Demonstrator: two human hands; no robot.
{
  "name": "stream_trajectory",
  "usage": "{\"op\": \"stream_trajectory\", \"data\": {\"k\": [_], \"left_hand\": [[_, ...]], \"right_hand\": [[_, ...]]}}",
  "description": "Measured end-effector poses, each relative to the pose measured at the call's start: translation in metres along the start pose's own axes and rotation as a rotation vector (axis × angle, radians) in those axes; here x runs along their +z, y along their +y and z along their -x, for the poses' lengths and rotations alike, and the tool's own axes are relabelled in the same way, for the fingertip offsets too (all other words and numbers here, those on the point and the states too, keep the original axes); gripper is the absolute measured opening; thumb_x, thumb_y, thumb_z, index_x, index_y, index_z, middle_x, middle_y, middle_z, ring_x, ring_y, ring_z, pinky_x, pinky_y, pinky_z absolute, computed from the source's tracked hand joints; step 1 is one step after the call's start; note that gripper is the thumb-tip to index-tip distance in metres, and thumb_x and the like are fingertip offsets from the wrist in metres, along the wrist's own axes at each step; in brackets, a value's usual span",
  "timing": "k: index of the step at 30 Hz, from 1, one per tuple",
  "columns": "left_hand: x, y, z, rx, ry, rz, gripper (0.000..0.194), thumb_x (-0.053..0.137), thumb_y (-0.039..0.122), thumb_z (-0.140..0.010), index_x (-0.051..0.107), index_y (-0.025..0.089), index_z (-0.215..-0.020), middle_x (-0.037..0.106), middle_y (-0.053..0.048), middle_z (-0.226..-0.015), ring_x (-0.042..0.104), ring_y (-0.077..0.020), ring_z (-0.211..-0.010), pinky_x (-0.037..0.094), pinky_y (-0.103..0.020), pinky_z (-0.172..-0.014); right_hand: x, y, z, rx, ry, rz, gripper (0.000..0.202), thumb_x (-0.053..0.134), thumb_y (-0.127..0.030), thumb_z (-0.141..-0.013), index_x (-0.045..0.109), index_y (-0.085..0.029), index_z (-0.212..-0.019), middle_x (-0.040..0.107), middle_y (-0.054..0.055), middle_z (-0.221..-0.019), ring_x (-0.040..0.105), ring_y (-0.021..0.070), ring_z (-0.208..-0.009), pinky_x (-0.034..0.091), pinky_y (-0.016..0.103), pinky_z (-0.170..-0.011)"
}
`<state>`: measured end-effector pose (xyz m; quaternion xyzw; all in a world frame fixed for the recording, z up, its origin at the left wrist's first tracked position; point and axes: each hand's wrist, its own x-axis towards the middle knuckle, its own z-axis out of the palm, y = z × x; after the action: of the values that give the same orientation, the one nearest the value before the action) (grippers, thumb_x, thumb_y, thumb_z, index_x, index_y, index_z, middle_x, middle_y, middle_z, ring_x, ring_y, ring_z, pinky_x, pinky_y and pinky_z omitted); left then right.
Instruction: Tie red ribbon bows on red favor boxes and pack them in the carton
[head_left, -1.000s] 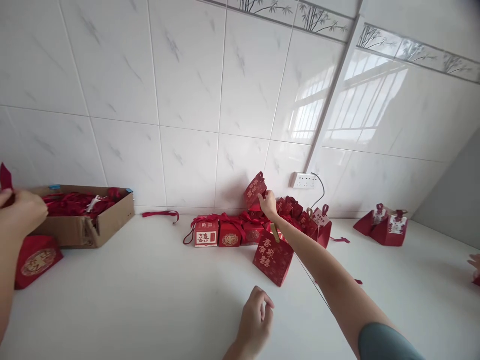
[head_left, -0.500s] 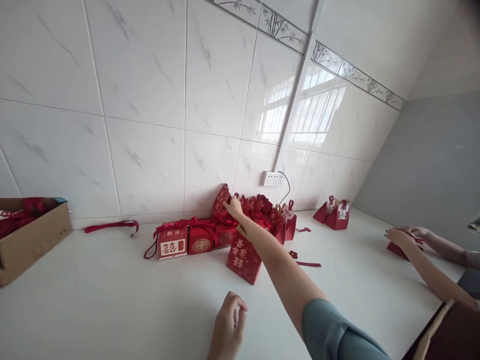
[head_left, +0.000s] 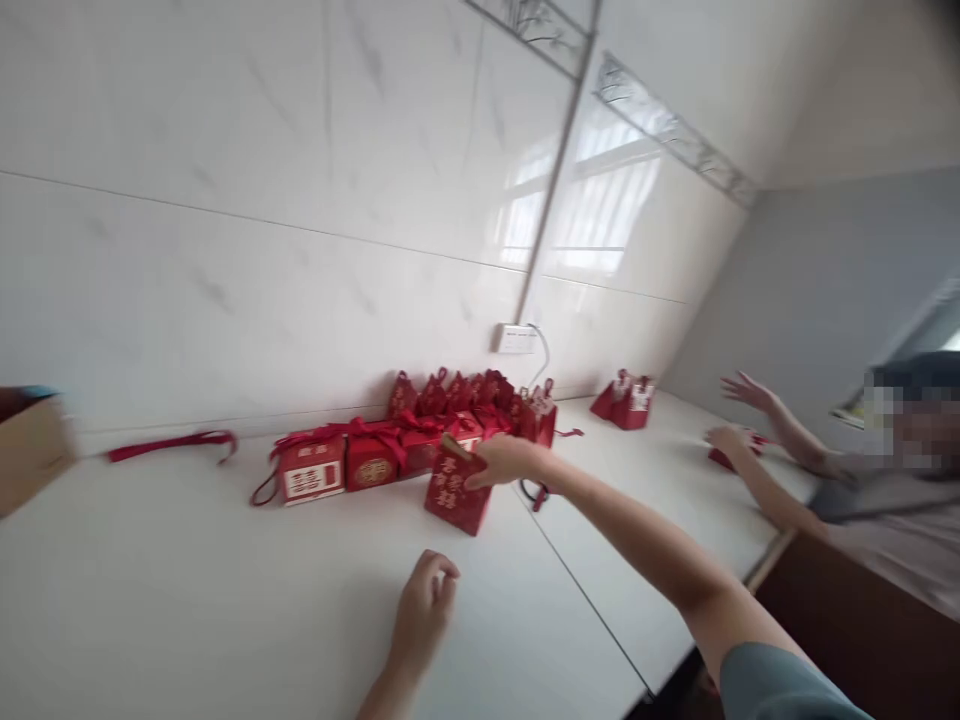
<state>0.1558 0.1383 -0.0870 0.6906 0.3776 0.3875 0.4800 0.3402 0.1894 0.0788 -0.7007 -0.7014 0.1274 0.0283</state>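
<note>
The right hand's grip (head_left: 514, 462) is closed on a red box (head_left: 450, 500) at mid-frame, thumb across its front, probably to steady it. The left hand (head_left: 425, 610), lower centre, curls loosely around nothing visible. The box shows blurred pale-gold characters. Behind, red boxes (head_left: 371, 470) line the table (head_left: 225, 600), presumably kept grouped.

A red, pale-lettered box (head_left: 454, 502) stands upright on the white table (head_left: 225, 600)

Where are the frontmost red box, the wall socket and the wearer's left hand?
Frontmost red box (head_left: 452, 502), head view: lower front face.
Wall socket (head_left: 516, 340), head view: front plate.
Left hand (head_left: 425, 606), head view: its middle.
</note>
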Motion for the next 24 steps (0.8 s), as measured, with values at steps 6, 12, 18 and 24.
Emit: {"op": "stream_trajectory", "data": {"k": [6, 12, 18, 24], "left_hand": [[-0.001, -0.006, -0.006, -0.136, -0.051, 0.022, 0.019, 0.046, 0.04, -0.067, 0.048, 0.023, -0.073, 0.032, 0.007, -0.053, 0.033, -0.0124, -0.046, 0.029, -0.023, -0.046], [0.002, 0.001, 0.001, -0.052, -0.017, 0.036, 0.016, 0.044, 0.037, -0.067, 0.048, 0.022, -0.068, 0.045, 0.003, -0.066, 0.036, -0.0118, -0.049, 0.029, -0.023, -0.046], [0.004, -0.005, 0.002, -0.035, -0.001, 0.056, 0.009, 0.043, 0.028, -0.071, 0.048, 0.02, -0.069, 0.043, 0.004, -0.066, 0.033, -0.01, -0.048, 0.03, -0.023, -0.05], [0.005, -0.008, 0.005, -0.053, -0.019, 0.067, 0.006, 0.042, 0.022, -0.075, 0.046, 0.02, -0.07, 0.039, 0.005, -0.065, 0.032, -0.0103, -0.051, 0.027, -0.024, -0.052]], "right_hand": [[0.028, -0.006, 0.04, 0.024, 0.132, 0.014, 0.019, 0.06, -0.028, -0.077, 0.061, -0.015, -0.09, 0.067, 0.01, -0.086, 0.064, 0.0228, -0.075, 0.044, 0.028, -0.059], [-0.017, -0.022, 0.008, -0.104, 0.387, -0.13, 0.02, 0.05, -0.034, -0.087, 0.059, -0.018, -0.095, 0.068, 0.004, -0.088, 0.063, 0.0167, -0.075, 0.046, 0.025, -0.064], [-0.022, -0.064, -0.08, -0.036, 0.63, -0.186, 0.035, 0.036, -0.041, -0.094, 0.046, -0.016, -0.116, 0.067, 0.01, -0.1, 0.063, 0.0192, -0.086, 0.044, 0.028, -0.07], [0.009, -0.089, -0.143, 0.078, 0.616, -0.107, 0.029, 0.044, -0.033, -0.089, 0.046, -0.014, -0.11, 0.067, 0.015, -0.101, 0.058, 0.0288, -0.101, 0.037, 0.041, -0.085]]}}
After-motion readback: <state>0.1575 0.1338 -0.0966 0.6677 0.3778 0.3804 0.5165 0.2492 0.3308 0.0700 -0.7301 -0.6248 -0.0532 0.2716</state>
